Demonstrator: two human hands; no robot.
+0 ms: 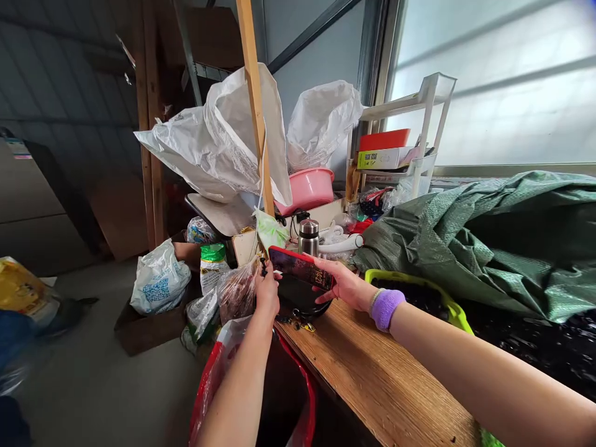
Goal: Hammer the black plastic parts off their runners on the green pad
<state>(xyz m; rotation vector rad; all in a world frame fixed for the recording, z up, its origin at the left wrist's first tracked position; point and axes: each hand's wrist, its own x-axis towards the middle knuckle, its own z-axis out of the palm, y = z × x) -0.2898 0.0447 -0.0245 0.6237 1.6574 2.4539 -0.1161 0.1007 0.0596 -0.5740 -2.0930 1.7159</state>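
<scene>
My right hand (343, 284), with a purple band on its wrist, holds a phone (300, 268) in a red case, its lit screen showing digits. My left hand (267, 290) is closed around a small black item (264, 267) just left of the phone; what the item is cannot be made out. Beneath the phone sits a dark round container (298, 295) on the wooden table (367, 366). Small dark and yellow pieces (307, 327) lie at its near side. Behind the phone stands a steel bottle (308, 237).
A red-rimmed bin (310, 397) with a plastic liner stands below the table's left edge. To the right are a yellow-green basket (459, 313) of black pieces and a green tarp (465, 230). A wooden post (255, 99) rises behind, beside a pink basin (311, 188).
</scene>
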